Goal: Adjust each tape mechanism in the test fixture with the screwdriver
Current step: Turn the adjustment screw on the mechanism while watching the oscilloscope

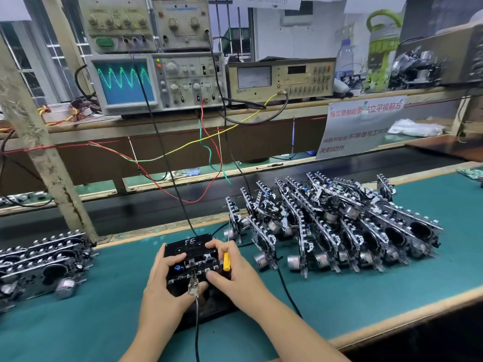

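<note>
I see a matt teal mat [78, 322] over the bench, cloth-like and smooth, edged by a pale wooden strip [392, 318] at lower right. The fixture [188, 246] at centre is glossy black plastic; the mechanism [194, 267] seated in it shows bare shiny metal and black plastic. The screwdriver [226, 261] has a smooth yellow plastic handle. The heaped mechanisms [339, 223] at right glint — bright metal motor cans, toothed black plastic. In the upper left, the oscilloscope [156, 82] wears dull, grimy beige casing with a glassy screen. A paper notice [358, 126] hangs at right — glossy, laminated-looking. The post [39, 142] at left is rough, flaking painted wood
</note>
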{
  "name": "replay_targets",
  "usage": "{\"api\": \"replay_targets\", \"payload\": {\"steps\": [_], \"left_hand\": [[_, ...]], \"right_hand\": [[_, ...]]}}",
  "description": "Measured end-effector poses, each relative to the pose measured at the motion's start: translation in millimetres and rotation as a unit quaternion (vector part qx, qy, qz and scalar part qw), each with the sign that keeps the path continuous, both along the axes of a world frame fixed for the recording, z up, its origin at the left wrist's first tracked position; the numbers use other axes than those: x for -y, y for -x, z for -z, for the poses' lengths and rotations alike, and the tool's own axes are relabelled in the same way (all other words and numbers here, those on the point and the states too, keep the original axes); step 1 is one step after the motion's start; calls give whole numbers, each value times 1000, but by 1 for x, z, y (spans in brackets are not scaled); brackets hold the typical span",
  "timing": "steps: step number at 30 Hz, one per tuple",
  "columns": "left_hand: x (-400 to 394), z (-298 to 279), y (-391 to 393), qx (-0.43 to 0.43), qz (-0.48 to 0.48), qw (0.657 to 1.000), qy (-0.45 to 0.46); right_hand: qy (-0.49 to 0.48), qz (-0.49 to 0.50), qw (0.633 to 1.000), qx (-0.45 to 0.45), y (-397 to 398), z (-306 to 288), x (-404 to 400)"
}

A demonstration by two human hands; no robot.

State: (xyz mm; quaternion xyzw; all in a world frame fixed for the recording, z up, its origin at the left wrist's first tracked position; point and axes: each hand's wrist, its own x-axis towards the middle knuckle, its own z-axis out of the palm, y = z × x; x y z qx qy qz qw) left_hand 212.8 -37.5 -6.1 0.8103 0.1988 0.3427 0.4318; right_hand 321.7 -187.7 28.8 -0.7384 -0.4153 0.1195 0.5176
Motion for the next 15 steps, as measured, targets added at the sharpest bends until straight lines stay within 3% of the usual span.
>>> {"api": "replay_targets", "payload": {"steps": [15], "left_hand": [[3, -1, 0, 5, 8, 1000, 4]], "right_hand": [[-3, -1, 1000, -6, -3, 6, -1]]}}
